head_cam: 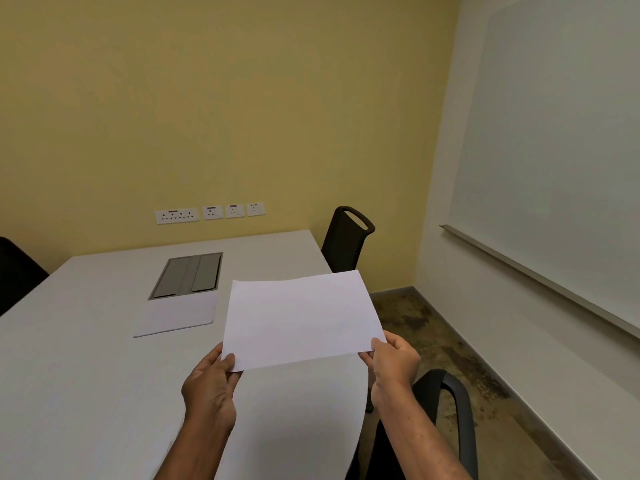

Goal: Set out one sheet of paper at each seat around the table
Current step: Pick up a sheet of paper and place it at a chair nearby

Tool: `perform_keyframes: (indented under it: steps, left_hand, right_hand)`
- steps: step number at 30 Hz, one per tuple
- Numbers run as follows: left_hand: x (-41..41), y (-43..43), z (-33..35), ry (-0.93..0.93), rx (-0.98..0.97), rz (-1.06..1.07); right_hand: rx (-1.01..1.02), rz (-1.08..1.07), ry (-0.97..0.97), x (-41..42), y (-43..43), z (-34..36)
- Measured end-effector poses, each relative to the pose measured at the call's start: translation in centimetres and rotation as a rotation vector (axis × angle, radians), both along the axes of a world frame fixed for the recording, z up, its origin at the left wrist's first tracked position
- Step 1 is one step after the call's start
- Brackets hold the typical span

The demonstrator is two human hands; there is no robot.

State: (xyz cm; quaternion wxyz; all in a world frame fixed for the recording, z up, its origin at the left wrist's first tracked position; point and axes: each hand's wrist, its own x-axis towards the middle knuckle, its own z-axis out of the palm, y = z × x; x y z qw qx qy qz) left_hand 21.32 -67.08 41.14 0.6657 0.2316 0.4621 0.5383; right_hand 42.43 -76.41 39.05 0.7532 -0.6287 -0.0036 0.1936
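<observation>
1. Both hands grasp one sheet of paper (301,320) by its near corners. The left hand (211,382) pinches the lower left corner with the thumb on top, and the right hand (393,362) pinches the lower right corner.
2. That sheet sits in the middle of the frame, held nearly flat above the tabletop (86,375). Its right side crosses the tabletop's right edge in the picture.
3. Left of it, a second white paper (176,315) lies flat on the tabletop. It may be a single sheet or a thin stack, which the view does not settle.
4. A grey cable hatch (188,275) is set into the tabletop, touching that paper's far edge.
5. A black far chair (346,237) stands by the tabletop's far right corner. A black near chair (446,410) is at lower right, beside the right forearm. A dark chair back (17,271) shows at the left edge.
6. White wall sockets (207,213) line the yellow wall above the tabletop, and a whiteboard (554,168) fills the upper right.
</observation>
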Motion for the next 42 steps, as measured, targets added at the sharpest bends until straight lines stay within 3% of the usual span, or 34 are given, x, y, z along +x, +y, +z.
perform_keyframes:
  steps: [22,42]
  left_hand:
    - [22.2,-5.1,-0.8,0.085,0.017,0.227]
    - [32.3,8.2,-2.2,0.133,-0.026,0.350]
  right_hand:
    - [-0.017,0.266,-0.014,24.3,-0.4,-1.2]
    - [-0.052,0.383,0.154,34.4,13.4,-2.3]
